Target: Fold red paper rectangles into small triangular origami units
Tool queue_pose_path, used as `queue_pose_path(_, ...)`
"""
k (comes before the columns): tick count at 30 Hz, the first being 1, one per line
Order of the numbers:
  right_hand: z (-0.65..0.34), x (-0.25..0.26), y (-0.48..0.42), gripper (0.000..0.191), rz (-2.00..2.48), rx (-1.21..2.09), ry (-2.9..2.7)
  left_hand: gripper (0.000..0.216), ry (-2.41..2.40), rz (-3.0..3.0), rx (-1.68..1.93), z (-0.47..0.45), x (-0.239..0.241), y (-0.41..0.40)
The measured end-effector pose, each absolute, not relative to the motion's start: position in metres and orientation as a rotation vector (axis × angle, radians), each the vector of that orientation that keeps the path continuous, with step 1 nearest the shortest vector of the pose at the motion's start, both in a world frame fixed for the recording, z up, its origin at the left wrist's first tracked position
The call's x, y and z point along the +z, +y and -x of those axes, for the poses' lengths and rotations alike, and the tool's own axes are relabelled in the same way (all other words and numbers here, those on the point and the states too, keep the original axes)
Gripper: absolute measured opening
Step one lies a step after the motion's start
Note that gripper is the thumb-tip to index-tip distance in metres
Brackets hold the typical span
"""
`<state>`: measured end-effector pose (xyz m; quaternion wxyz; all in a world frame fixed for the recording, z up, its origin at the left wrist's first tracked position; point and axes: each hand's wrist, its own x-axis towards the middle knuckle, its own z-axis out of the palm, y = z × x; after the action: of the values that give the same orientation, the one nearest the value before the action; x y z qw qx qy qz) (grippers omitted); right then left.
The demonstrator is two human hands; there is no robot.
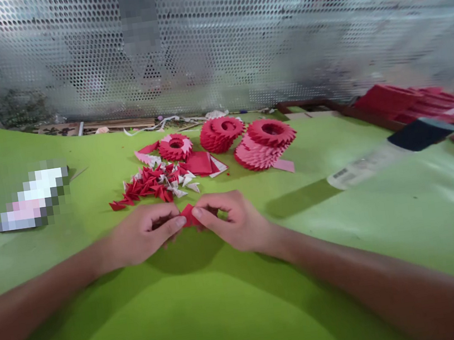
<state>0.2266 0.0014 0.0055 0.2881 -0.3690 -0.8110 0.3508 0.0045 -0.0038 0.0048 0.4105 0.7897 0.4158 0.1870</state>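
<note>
Between my two hands is a small folded piece of red paper (pixel 188 213), its pointed top showing. My left hand (pixel 147 233) pinches its left side between thumb and fingers. On the other side, my right hand (pixel 230 219) pinches the right edge the same way. Both hands are just above the green table surface (pixel 213 312). Right behind them lies a loose pile of red and white folded paper triangles (pixel 150 182). A small stack of red paper sheets (pixel 199 163) sits beside that pile. The lower fingers of both hands are partly hidden.
Toothed paper rings (pixel 175 146) and stacked rings in red (pixel 216 136) and pink (pixel 255 152) stand behind the pile. A clear bottle with a dark cap (pixel 420 134) is to the right, near red paper stacks (pixel 404 106). A blurred-out object (pixel 32 200) lies left. Perforated metal (pixel 209 43) rises behind.
</note>
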Motion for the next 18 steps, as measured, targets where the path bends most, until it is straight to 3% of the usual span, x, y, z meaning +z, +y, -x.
queue_pose_path(18, -0.2276, 0.0042, 0.0052, 0.027, 0.917, 1.401, -2.039, 0.043, 0.898, -2.026, 0.488, -0.003, 0.0032, -0.0026)
